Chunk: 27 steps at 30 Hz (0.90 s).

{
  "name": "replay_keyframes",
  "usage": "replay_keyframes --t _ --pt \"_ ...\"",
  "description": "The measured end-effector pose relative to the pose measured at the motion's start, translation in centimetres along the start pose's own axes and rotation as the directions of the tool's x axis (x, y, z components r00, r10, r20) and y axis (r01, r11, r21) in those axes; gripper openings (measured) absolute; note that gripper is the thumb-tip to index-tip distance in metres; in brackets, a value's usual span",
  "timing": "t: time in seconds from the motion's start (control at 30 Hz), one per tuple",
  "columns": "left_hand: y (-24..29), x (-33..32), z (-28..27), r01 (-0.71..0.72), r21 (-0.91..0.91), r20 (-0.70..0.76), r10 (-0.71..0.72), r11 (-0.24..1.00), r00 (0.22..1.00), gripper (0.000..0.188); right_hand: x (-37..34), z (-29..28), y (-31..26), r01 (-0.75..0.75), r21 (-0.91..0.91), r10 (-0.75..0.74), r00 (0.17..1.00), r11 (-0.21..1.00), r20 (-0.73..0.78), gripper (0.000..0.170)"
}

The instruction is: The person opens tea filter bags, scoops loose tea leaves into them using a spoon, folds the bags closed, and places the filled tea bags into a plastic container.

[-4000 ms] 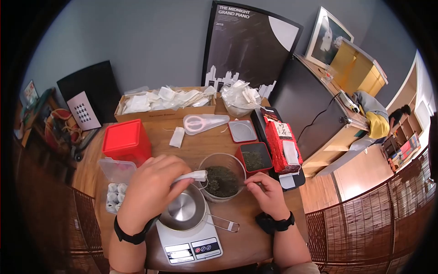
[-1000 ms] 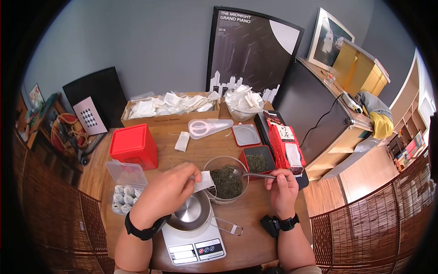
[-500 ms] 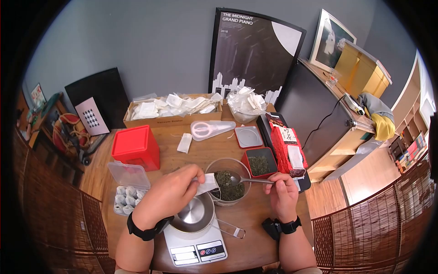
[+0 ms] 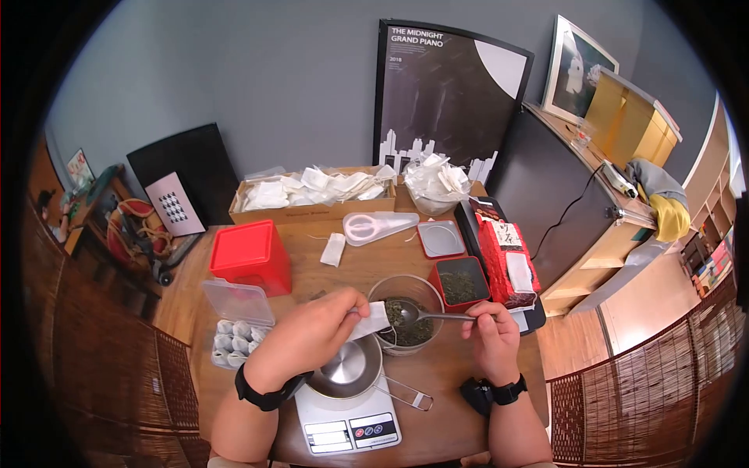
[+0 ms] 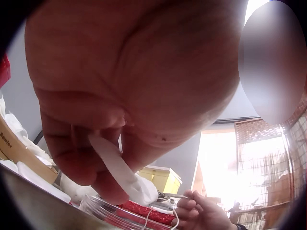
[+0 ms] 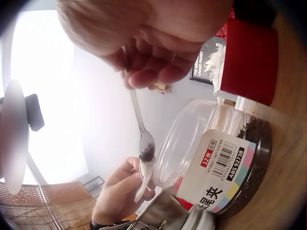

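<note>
My left hand (image 4: 316,335) pinches a small white tea bag (image 4: 370,318) above the pan's rim, its string hanging from the mouth end. My right hand (image 4: 493,343) grips a metal spoon (image 4: 446,316) by the handle. Dark tea leaves lie in the spoon's bowl (image 6: 147,146), which is right at the bag's mouth in the right wrist view. Below stands a clear plastic jar (image 6: 225,165) with loose tea leaves (image 4: 413,334). A steel pan (image 4: 343,365) with a wire handle sits on a white kitchen scale (image 4: 351,430).
A red tin (image 4: 471,305) of tea leaves and a red foil pack (image 4: 511,269) stand right of the jar. Filled bags (image 4: 234,341) lie in a clear box at left, near a red canister (image 4: 250,257). Behind are scissors (image 4: 374,227) and a carton (image 4: 312,212) of white bags.
The spoon has moved left over the jar, from its far side to the bag's mouth. Four seconds ago my right hand was lower, beside the jar's rim. The head view has shifted slightly.
</note>
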State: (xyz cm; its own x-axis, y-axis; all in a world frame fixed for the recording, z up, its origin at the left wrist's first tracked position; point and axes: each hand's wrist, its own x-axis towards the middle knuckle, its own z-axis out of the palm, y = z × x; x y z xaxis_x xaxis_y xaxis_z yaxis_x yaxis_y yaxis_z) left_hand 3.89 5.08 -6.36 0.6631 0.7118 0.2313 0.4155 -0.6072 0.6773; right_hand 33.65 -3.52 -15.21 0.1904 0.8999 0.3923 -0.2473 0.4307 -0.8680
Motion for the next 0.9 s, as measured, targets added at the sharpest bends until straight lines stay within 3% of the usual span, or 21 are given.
replay_keyframes --t 0.2,0.3,0.47,0.7,0.9 --pt "1.1 0.1 -0.2 0.009 0.033 0.030 -0.010 0.999 1.000 0.009 -0.1 0.5 -0.2 -0.005 0.016 0.005 1.000 1.000 -0.008 0.017" --pt "2.3 -0.1 -0.4 0.056 0.048 0.053 -0.058 0.997 0.997 0.009 0.0 0.7 -0.4 -0.102 0.002 0.101 0.995 0.995 0.022 0.018" --pt "3.0 0.2 -0.8 0.082 0.070 -0.003 -0.082 0.994 0.997 0.007 0.3 0.6 -0.6 -0.090 -0.009 0.090 0.996 0.996 0.021 0.017" --pt "3.1 2.5 -0.4 0.011 0.151 0.061 -0.020 0.988 0.998 0.007 0.6 0.4 -0.7 -0.091 0.034 0.091 0.996 0.995 -0.003 0.017" --pt "3.1 3.4 0.3 0.035 0.166 0.090 -0.050 0.986 0.995 0.009 0.8 0.1 -1.0 -0.077 0.054 0.077 0.997 0.996 -0.012 0.017"
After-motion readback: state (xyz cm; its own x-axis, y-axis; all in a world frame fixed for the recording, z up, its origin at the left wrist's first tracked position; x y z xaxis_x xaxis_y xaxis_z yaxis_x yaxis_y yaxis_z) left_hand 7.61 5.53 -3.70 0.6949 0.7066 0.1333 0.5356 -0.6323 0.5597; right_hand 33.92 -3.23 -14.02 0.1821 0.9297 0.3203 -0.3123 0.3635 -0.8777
